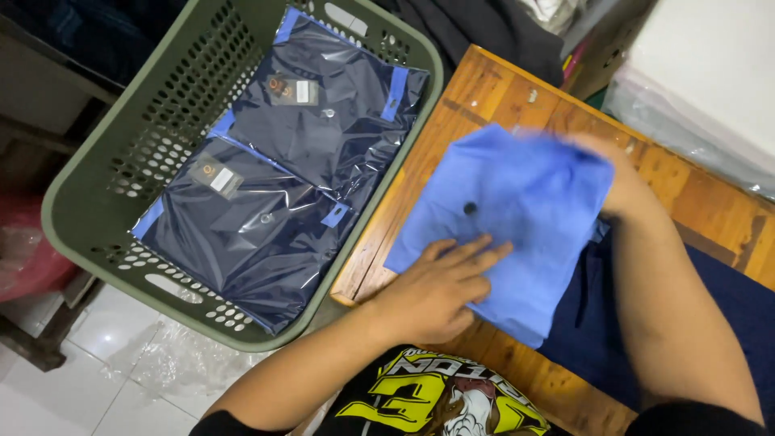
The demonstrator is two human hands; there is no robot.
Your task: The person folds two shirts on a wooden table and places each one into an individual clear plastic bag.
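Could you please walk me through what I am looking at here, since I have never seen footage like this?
There is one picture, taken by a camera on a person's head, looking down at their bare hands. The left hand lies flat on a folded light blue garment on a wooden table. The right hand grips that garment's far edge and is blurred. Dark navy cloth lies under it. Beside the table, a green perforated basket holds two navy garments in clear plastic bags.

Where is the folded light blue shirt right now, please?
In the head view, the light blue shirt lies right of centre on the wooden table, under the left hand, beside the green basket.
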